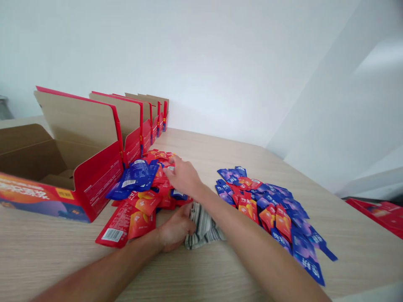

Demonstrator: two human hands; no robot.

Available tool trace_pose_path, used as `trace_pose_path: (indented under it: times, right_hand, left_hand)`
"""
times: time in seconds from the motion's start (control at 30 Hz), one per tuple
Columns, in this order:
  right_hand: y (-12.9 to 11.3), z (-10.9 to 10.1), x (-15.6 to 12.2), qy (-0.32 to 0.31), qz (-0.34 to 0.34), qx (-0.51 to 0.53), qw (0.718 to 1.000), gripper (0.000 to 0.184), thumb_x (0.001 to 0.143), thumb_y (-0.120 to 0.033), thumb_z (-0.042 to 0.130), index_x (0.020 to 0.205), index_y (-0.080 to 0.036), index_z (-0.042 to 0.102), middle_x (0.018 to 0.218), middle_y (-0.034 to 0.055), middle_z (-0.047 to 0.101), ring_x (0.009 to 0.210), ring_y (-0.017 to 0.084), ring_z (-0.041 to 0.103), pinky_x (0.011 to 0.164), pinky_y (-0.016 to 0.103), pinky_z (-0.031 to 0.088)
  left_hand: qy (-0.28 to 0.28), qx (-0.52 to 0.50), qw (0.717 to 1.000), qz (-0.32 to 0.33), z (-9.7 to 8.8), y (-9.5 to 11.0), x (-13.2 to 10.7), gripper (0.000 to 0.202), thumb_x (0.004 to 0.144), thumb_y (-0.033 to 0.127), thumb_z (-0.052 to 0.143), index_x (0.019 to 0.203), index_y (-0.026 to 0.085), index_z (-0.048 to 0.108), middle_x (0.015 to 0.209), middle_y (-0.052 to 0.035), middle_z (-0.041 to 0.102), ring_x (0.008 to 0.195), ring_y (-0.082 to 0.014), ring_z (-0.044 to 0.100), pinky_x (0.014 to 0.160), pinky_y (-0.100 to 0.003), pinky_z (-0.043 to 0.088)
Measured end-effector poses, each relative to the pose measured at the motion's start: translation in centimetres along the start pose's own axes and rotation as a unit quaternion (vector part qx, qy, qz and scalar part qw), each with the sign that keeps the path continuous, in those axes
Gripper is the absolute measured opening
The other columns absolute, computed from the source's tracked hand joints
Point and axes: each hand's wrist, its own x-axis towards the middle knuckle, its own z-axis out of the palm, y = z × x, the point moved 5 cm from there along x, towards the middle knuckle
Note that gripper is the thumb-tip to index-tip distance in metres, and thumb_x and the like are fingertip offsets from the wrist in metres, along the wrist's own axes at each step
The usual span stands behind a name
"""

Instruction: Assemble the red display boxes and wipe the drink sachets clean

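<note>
My right hand point(184, 176) reaches forward over a heap of red and blue snack packets point(143, 191) lying beside an open red carton point(63, 167), its fingers curled down onto the packets. My left hand point(174, 228) rests on the table below it, fingers closed on a striped grey-and-white cloth point(204, 226) that partly lies under my right forearm. Large red packets point(126, 222) lie just left of my left hand. A second spread of blue and red packets point(273, 214) lies to the right of my right arm.
A row of open red cartons point(147, 119) with raised cardboard lids stands along the left, back to the white wall. The light wooden table point(220, 272) runs to a front edge at lower right. A flat red carton point(380, 214) lies at far right.
</note>
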Motion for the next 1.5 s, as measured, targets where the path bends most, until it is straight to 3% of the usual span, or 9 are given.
trace_pose_path:
  times: [0.13,0.27,0.53,0.77,0.97,1.1,1.2,1.33,1.5]
  right_hand:
    - [8.3,-4.8,-0.4,0.017,0.056,-0.064,0.996,0.018,0.096,-0.029,0.063,0.108,-0.015,0.066,0.094,0.0109,0.076,0.09,0.022,0.07,0.082,0.03,0.046]
    - [15.9,-7.4,-2.3,0.057,0.121,-0.1,0.986,0.029,0.098,-0.027,0.064,0.115,-0.003,0.062,0.105,0.0202,0.073,0.1,0.02,0.068,0.083,0.027,0.044]
    - [20.6,-5.5,-4.7,0.036,0.178,-0.101,0.978,0.035,0.099,-0.038,0.067,0.127,-0.018,0.063,0.127,0.0081,0.065,0.108,0.023,0.067,0.09,0.044,0.059]
    - [19.2,-8.0,-3.4,0.093,0.183,-0.075,0.976,0.037,0.095,-0.01,0.053,0.131,-0.008,0.062,0.091,0.0122,0.072,0.087,0.024,0.069,0.082,0.036,0.049]
    - [13.2,-5.4,-9.7,0.109,0.12,0.22,0.962,0.048,0.099,-0.03,0.043,0.145,-0.018,0.048,0.066,-0.0064,0.055,0.055,0.016,0.052,0.056,0.027,0.045]
    - [10.0,-1.2,-13.4,0.079,0.021,0.172,0.982,0.054,0.092,-0.013,0.041,0.144,-0.015,0.055,0.116,0.0139,0.067,0.106,0.023,0.066,0.097,0.043,0.054]
    - [9.2,0.4,-14.3,0.041,-0.045,0.132,0.989,0.074,0.086,0.0,0.034,0.156,-0.019,0.044,0.161,0.0176,0.039,0.147,0.025,0.042,0.117,0.05,0.042]
    - [8.9,0.8,-14.7,-0.024,-0.073,0.126,0.989,0.097,0.074,0.009,0.037,0.163,-0.028,0.03,0.171,0.0084,0.022,0.158,0.021,0.024,0.125,0.049,0.031]
    - [8.3,0.9,-15.8,-0.045,-0.08,0.105,0.99,0.104,0.07,0.012,0.04,0.164,-0.032,0.027,0.174,0.0065,0.013,0.157,0.023,0.024,0.125,0.05,0.031]
  left_hand:
    - [0.022,0.027,0.999,-0.023,-0.1,-0.1,0.1,0.068,0.036,0.0,0.048,0.098,0.017,0.069,0.081,0.0001,0.068,0.081,-0.0184,0.061,0.062,-0.023,0.041]
    - [0.018,0.03,0.999,-0.027,0.6,0.2,0.2,0.068,0.035,0.001,0.047,0.098,0.017,0.069,0.075,0.0008,0.065,0.073,-0.0162,0.058,0.057,-0.021,0.038]
    - [0.02,0.033,0.999,-0.035,0.5,0.3,0.3,0.07,0.034,0.002,0.048,0.098,0.016,0.07,0.077,0.0005,0.064,0.07,-0.0137,0.054,0.056,-0.02,0.036]
    - [0.021,0.011,0.999,-0.029,0.0,-0.1,0.3,0.068,0.037,-0.001,0.049,0.099,0.016,0.07,0.077,0.0005,0.065,0.075,-0.0156,0.059,0.06,-0.021,0.039]
    - [0.033,0.0,0.999,-0.034,0.3,0.2,0.2,0.067,0.036,-0.002,0.049,0.097,0.016,0.07,0.079,0.0,0.067,0.075,-0.0159,0.062,0.057,-0.02,0.041]
    - [0.023,-0.023,0.999,-0.033,0.5,0.2,0.2,0.067,0.037,-0.003,0.048,0.098,0.017,0.071,0.081,-0.0005,0.07,0.074,-0.0175,0.064,0.06,-0.023,0.045]
    - [0.034,-0.026,0.999,-0.03,0.2,0.0,0.2,0.067,0.037,-0.004,0.049,0.097,0.017,0.07,0.082,-0.0009,0.071,0.075,-0.0177,0.064,0.059,-0.022,0.045]
    - [0.057,-0.021,0.997,-0.039,-0.3,-0.4,0.2,0.065,0.036,-0.004,0.049,0.094,0.015,0.07,0.079,-0.0008,0.071,0.074,-0.0166,0.065,0.058,-0.02,0.044]
    - [0.043,-0.022,0.998,-0.03,-0.2,-0.3,0.2,0.062,0.037,-0.003,0.049,0.093,0.015,0.07,0.078,-0.0011,0.07,0.071,-0.0169,0.065,0.058,-0.021,0.044]
